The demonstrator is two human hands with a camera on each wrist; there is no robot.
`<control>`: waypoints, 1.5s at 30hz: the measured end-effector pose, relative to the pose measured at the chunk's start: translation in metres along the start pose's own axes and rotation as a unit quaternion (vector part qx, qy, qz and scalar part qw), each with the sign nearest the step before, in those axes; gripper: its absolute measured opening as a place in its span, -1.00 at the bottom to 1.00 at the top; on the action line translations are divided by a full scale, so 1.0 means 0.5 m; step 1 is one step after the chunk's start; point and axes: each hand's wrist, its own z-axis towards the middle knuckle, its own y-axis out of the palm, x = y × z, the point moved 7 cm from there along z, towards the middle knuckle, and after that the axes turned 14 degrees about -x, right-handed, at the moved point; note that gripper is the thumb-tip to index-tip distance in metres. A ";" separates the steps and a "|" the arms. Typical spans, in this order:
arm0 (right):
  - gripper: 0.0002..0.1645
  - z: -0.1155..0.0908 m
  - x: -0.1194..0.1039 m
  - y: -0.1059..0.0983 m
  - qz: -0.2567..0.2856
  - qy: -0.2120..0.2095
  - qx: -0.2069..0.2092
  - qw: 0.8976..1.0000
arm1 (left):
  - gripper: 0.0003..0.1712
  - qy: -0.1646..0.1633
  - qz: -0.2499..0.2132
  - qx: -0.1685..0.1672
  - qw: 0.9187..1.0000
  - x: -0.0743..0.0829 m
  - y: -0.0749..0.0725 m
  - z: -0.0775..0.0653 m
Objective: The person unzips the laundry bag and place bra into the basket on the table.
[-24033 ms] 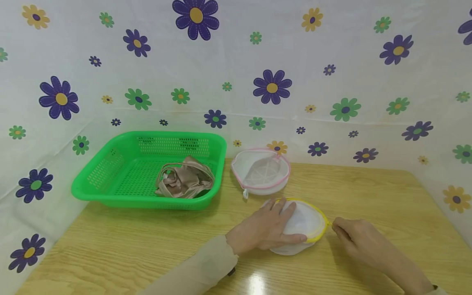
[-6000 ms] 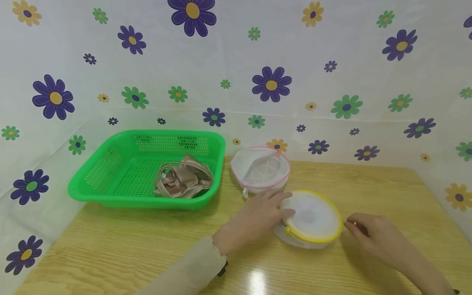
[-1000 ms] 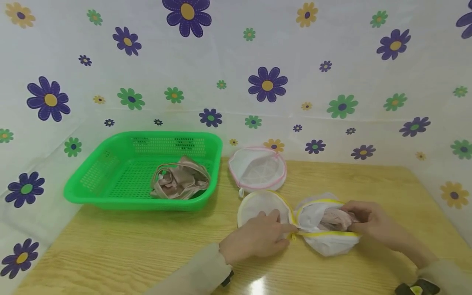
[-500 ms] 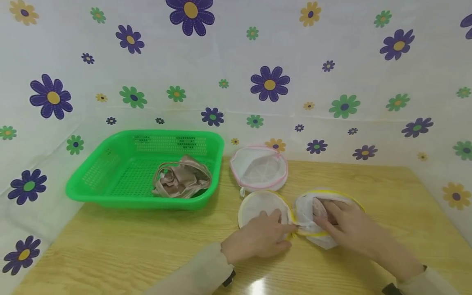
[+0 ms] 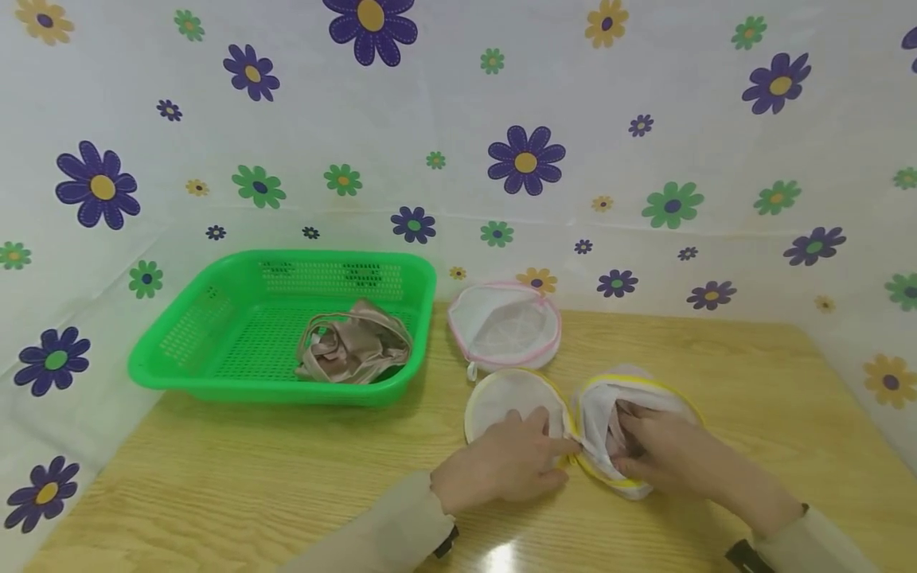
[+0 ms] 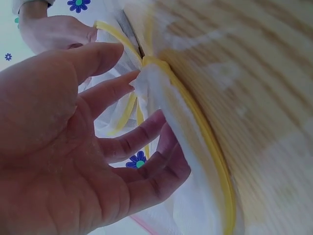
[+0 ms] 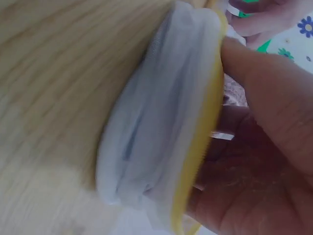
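A white mesh laundry bag (image 5: pixel 593 410) with a yellow zip lies unzipped on the table, its round lid (image 5: pixel 490 402) folded out to the left. My left hand (image 5: pixel 505 461) rests on the lid, forefinger stretched to the fold between lid and bag; in the left wrist view its fingers bend loosely at the mesh. My right hand (image 5: pixel 677 454) reaches into the bag, thumb and fingers around a pinkish garment (image 5: pixel 616 434). Lace on that garment (image 7: pixel 235 93) shows past the thumb in the right wrist view. The fingertips inside are partly hidden.
A green plastic basket (image 5: pixel 286 390) on the left holds a bunched brown satin garment (image 5: pixel 354 346). Behind the lid stands a second white mesh bag (image 5: pixel 505 338) with pink trim, partly unzipped. A flowered curtain (image 5: pixel 458 103) hangs along the wooden table's (image 5: pixel 286 469) back edge.
Six seconds ago the lid lay over the yellow-zipped bag; now it is folded out left. Within the last second my right hand has moved left and deeper into the bag with the pinkish garment.
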 end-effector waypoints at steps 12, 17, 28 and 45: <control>-0.71 -0.004 0.013 -0.013 0.073 -0.016 0.038 0.996 | -0.46 -0.016 -0.017 0.005 1.000 -0.007 -0.003 -0.003; -0.82 -0.047 0.054 -0.021 0.194 -0.042 0.058 0.978 | -0.48 -0.011 -0.028 0.004 1.000 -0.005 -0.002 -0.002; -0.73 -0.117 0.123 -0.031 0.287 -0.030 0.101 0.952 | -0.48 -0.004 -0.038 0.001 0.999 -0.004 -0.004 -0.002; -0.37 -0.141 0.080 -0.082 0.117 -0.066 0.265 0.955 | -0.46 0.005 -0.007 0.008 1.000 -0.001 -0.002 0.004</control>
